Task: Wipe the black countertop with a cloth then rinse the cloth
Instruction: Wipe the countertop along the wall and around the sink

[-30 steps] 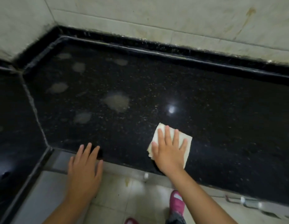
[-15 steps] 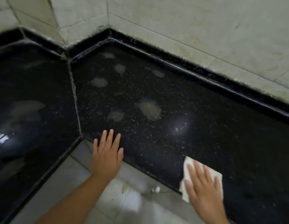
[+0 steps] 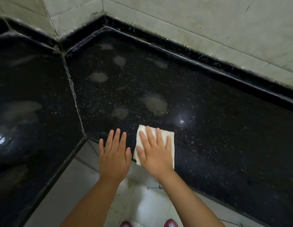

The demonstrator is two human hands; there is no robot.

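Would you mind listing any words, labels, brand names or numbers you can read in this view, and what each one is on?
None: no readable text anywhere.
The cloth under the right hand is plain.
The black countertop, wall tiles and left hand show no lettering.

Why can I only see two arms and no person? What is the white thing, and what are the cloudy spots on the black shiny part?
The camera sits on the person's head and looks down, so you see only their arms, as if through their eyes. There is no machine here, just two bare hands. The right hand lies flat on a folded white cloth, pressing it onto the speckled black stone countertop. The left hand rests open at the counter's front edge, holding nothing. The cloudy spots are pale dried smudges farther back on the counter, not wiped yet. Behind is a light tiled wall. At the bottom you see the pale tiled floor and the tips of pink shoes.
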